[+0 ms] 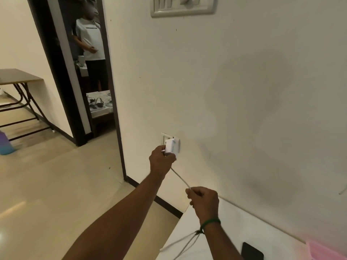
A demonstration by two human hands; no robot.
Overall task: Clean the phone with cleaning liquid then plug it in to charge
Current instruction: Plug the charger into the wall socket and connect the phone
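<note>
My left hand (161, 160) grips a white charger adapter (172, 147) and holds it against the low wall socket (167, 137). A white cable (179, 177) runs from the adapter down to my right hand (204, 200), which holds it in curled fingers. The slack of the cable hangs in loops below my right wrist, over the white table (234, 222). The dark phone (252, 252) lies flat on that table at the bottom edge of the view, to the right of my right forearm. Neither hand touches it.
A pink object (326, 250) sits at the table's right corner. A switch panel (184, 5) is high on the wall. Left of the socket is a dark-framed doorway (78, 76) with a person standing beyond it. A folding table (18, 77) and a blue container (5, 143) stand far left.
</note>
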